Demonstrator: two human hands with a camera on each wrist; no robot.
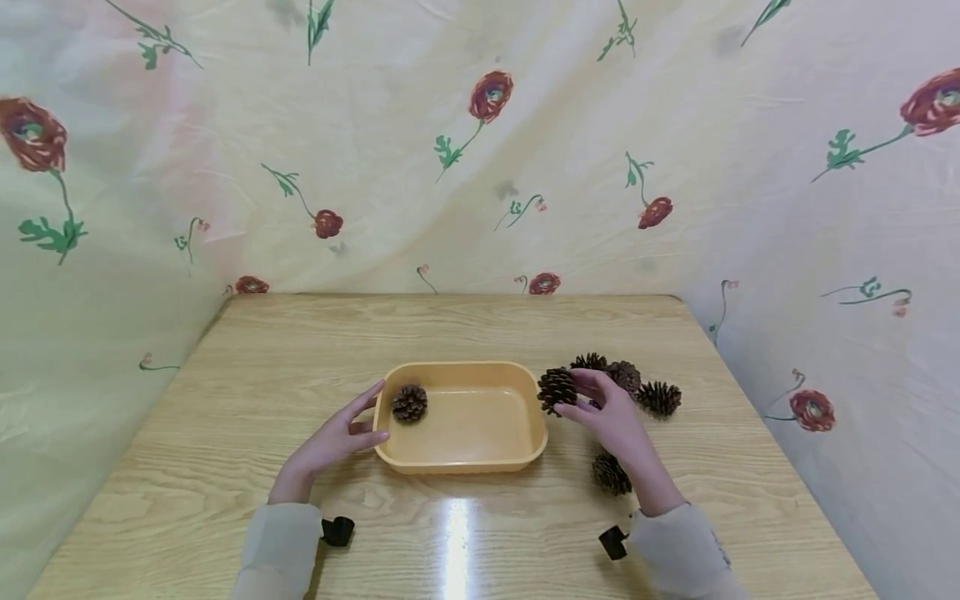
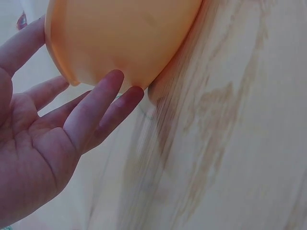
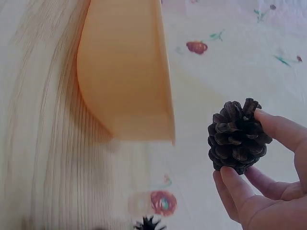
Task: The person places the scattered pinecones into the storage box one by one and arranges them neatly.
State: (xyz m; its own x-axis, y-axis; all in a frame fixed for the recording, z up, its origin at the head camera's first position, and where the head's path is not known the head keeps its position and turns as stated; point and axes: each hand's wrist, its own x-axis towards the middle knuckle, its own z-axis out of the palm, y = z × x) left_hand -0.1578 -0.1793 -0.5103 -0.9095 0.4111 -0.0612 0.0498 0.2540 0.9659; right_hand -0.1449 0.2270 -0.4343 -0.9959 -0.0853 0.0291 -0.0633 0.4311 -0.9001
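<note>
A pine cone (image 1: 557, 392) is pinched by the right hand (image 1: 612, 419) just beside the right rim of the tray (image 1: 461, 467), whose left end is touched by the spread left hand (image 1: 334, 438). If gripped too lightly, the cone might be dropped outside.

One tray (image 1: 465, 425) and at least six pinecones (image 1: 409, 404) show.
</note>
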